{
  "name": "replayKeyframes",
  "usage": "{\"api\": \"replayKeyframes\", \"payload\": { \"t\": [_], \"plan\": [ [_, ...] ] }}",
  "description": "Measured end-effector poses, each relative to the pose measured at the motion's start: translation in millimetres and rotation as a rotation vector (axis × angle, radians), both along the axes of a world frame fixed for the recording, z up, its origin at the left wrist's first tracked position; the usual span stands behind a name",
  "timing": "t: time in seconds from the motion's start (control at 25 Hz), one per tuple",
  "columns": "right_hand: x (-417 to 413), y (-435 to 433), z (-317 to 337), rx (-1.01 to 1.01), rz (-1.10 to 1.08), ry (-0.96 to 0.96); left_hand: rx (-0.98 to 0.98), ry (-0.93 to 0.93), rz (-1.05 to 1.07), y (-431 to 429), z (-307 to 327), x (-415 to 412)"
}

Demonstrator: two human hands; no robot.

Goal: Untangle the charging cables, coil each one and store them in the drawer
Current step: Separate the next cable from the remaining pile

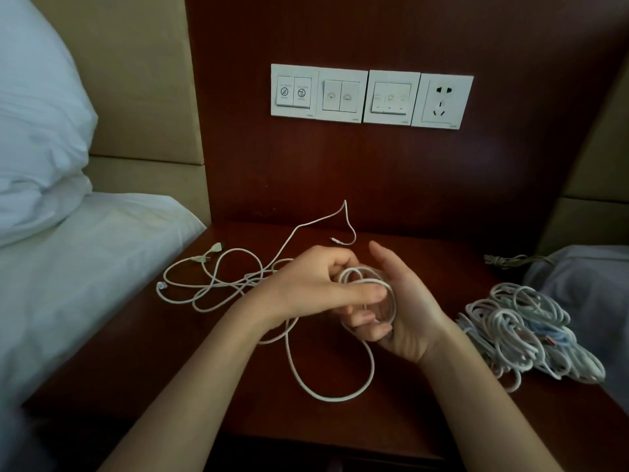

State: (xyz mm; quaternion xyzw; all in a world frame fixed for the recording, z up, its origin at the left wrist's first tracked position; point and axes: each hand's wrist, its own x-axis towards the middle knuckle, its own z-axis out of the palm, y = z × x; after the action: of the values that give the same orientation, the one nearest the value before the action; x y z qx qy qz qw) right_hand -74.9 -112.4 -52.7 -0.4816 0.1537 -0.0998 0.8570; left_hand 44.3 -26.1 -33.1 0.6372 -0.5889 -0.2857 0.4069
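Right fingers [366,317] through white cable coil [392,296]

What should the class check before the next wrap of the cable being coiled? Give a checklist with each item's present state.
1. Coil secured: ok. Loops of the white cable sit round the right hand.
2. Guiding grip: ok. The left hand pinches the cable beside the coil.
3. Loose tail unknotted: ok. It lies in one open loop on the nightstand.
4. Tail free of the tangled cables: cannot tell. The strands meet behind the left wrist.
5. Pile of cables out of the way: ok. It lies apart, to the right.
6. Drawer open: cannot tell. It is not in view.
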Motion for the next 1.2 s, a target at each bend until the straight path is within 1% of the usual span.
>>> {"api": "replayKeyframes", "payload": {
  "t": [0.04, 0.08, 0.2, 0.32, 0.44, 0.52, 0.6, 0.64, 0.76, 0.84, 0.92, 1.0, 1.08, 1.2],
  "plan": [
    [-1, 0, 0, 0.018, 0.023, -0.023, -0.011, 0.07, -0.062, 2, 0, 3],
    [-1, -1, 0, 0.032, 0.036, -0.04, -0.028, 0.097, -0.095, 4, -1, 5],
    [-1, -3, -1, 0.025, 0.022, -0.056, -0.116, 0.052, -0.078, 1, -6, 4],
    [-1, -6, -3, 0.061, 0.048, -0.102, -0.141, 0.026, -0.037, -5, -9, 0],
    [-2, -11, -5, 0.115, 0.199, -0.203, -0.168, -0.084, 0.029, -7, -11, 1],
    [-3, -10, -5, 0.052, 0.244, -0.196, -0.186, -0.177, 0.061, -7, -13, 1],
    [-4, -8, -5, -0.107, 0.189, -0.083, -0.189, -0.242, 0.09, -7, -13, 1],
    [-5, -6, -4, -0.196, 0.159, -0.036, -0.185, -0.227, 0.097, -7, -11, 2],
    [-6, -1, -1, -0.419, 0.17, 0.009, -0.095, -0.01, 0.083, -4, -7, 6],
    [-3, 2, -1, -0.489, 0.14, 0.03, -0.067, 0.041, 0.127, -4, -6, 6],
    [0, 2, -2, -0.469, 0.04, 0.021, -0.135, 0.085, 0.174, -5, -7, 10],
    [2, 2, -1, -0.404, -0.048, -0.058, -0.181, 0.105, 0.174, -4, -6, 15],
    [3, 2, 1, -0.34, -0.138, -0.136, -0.186, 0.022, 0.135, -1, -5, 22],
    [7, 2, 2, -0.297, -0.288, -0.185, -0.251, -0.19, 0.127, 1, -9, 26]
  ]
}}
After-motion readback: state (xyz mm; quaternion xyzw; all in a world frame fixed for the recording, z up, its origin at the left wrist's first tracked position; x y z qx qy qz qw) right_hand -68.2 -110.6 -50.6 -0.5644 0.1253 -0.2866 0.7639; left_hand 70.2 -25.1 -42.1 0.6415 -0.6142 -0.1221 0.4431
